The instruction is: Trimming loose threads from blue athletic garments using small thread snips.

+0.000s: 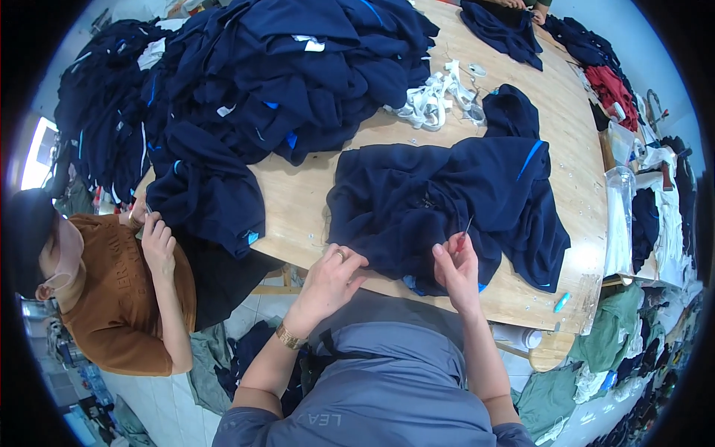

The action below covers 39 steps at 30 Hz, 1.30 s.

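Observation:
A dark navy garment (417, 201) with a bright blue strip lies spread and wrinkled on the table in front of me. My left hand (328, 279), a gold watch on its wrist, is at the garment's near left edge with its fingers bent and closed on the cloth. My right hand (458, 272) is above the near part of the garment. Between its thumb and fingers it pinches a small red-handled tool (463, 237) with a thin metal point directed upward. The tool's exact kind is too small to make out.
A large heap of navy garments (275, 82) covers the far left of the wooden table (581, 223). White strips (432, 100) lie beyond my garment, a teal tool (561, 302) near the right edge. A co-worker in brown (123, 290) handles a garment at left; another person's hands (525, 6) show far off.

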Motion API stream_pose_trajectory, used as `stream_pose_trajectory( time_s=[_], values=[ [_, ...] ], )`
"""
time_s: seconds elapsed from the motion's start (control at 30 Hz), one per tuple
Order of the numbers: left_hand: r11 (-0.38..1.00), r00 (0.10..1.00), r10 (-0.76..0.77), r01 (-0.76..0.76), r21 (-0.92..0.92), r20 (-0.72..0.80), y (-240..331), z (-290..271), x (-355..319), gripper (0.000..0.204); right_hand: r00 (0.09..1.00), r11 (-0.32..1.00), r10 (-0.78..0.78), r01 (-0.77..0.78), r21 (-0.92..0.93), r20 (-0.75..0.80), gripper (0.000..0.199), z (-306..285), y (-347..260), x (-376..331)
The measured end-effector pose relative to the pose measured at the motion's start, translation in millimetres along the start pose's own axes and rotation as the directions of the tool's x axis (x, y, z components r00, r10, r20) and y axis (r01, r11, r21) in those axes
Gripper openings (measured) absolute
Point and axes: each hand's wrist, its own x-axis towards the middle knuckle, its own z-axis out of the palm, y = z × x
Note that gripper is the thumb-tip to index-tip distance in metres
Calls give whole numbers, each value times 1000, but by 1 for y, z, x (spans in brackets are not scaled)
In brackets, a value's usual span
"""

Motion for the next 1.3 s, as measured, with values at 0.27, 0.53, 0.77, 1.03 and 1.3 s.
stream_pose_trajectory(
  time_s=[0.27, 0.53, 0.77, 1.03, 1.3],
  values=[
    [983, 991, 108, -94, 158, -78, -21, 28, -4, 29, 997, 969, -65, 75, -237, 48, 31, 1, 14, -4],
    [974, 955, 210, -186, 128, -211, -25, 39, -4, 27, 991, 916, -109, 132, -378, 83, 30, 6, 15, -1],
    [987, 959, 163, -159, 34, -233, -24, 35, -1, 17, 996, 892, -21, 60, -448, 91, 33, -1, 17, -1],
    [933, 960, -223, 161, -322, -168, -25, 28, 5, 9, 933, 473, -74, 343, -812, 351, 32, 11, -2, -5],
    [950, 904, -238, 141, -278, -356, -18, 17, 0, 10, 905, 377, -250, 419, -826, 345, 30, 17, 6, -2]
  ],
)
